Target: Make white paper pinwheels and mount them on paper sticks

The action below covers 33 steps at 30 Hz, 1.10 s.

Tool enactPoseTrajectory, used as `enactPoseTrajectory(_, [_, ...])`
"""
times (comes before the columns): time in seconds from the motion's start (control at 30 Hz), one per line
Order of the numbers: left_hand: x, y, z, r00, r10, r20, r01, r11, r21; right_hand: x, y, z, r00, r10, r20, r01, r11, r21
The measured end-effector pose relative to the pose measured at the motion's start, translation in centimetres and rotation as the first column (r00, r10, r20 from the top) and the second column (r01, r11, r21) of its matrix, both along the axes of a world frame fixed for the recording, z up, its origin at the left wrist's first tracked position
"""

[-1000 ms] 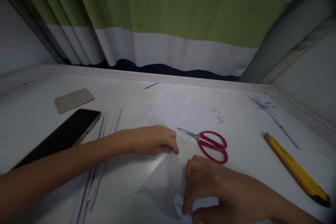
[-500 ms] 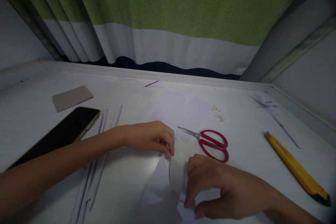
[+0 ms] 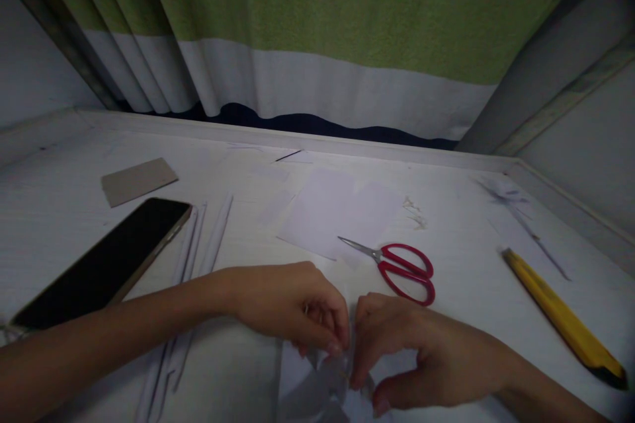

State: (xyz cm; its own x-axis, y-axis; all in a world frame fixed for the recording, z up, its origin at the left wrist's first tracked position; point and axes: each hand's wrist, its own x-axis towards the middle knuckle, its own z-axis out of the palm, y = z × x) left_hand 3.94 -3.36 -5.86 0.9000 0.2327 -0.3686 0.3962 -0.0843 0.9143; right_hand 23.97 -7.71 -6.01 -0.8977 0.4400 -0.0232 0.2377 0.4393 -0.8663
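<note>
In the head view, my left hand (image 3: 302,310) is closed in a pinch on a piece of folded white paper (image 3: 310,390) at the bottom middle. Close to its right, my right hand (image 3: 417,350) curls its fingers and thumb around the paper's right side. A small pale strip shows near the right fingertips, too blurred to name. The fingers hide much of the paper's upper part. Just beyond my right hand lie red-handled scissors (image 3: 404,271), blades pointing left.
White sheets (image 3: 322,205) lie past the scissors, with small pale scraps (image 3: 415,215) beside them. A yellow utility knife (image 3: 560,317) is at right. To the left are rolled paper sticks (image 3: 215,234), a phone (image 3: 109,258) and a grey card (image 3: 139,182). A curtain (image 3: 317,26) hangs behind.
My left hand has come down and right, beside my right hand, bringing the paper's edge with it. My right hand has barely moved.
</note>
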Motion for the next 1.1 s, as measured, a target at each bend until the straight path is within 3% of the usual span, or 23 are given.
enactPoseTrajectory(0.2, [0.2,-1.4,-1.2,0.973,0.194,-0.122,-0.213,0.962,-0.172,-0.4,0.1,-0.4,1.0,-0.005,0.0,0.005,1.0,0.0])
enactPoseTrajectory(0.7, [-0.2,-1.6,-1.2,0.996,0.07,-0.059,-0.081,0.977,-0.195,-0.3,0.1,-1.1,0.999,-0.01,-0.038,0.009,1.0,-0.025])
enactPoseTrajectory(0.93, [-0.6,-1.8,-1.6,0.959,0.211,-0.191,-0.257,0.931,-0.26,-0.1,0.1,-0.6,1.0,-0.016,-0.017,0.016,0.999,0.033])
enactPoseTrajectory(1.1, [-0.3,-2.1,-1.2,0.957,0.208,-0.204,-0.257,0.933,-0.251,0.0,-0.1,-0.2,1.0,0.018,0.013,-0.019,1.0,0.015])
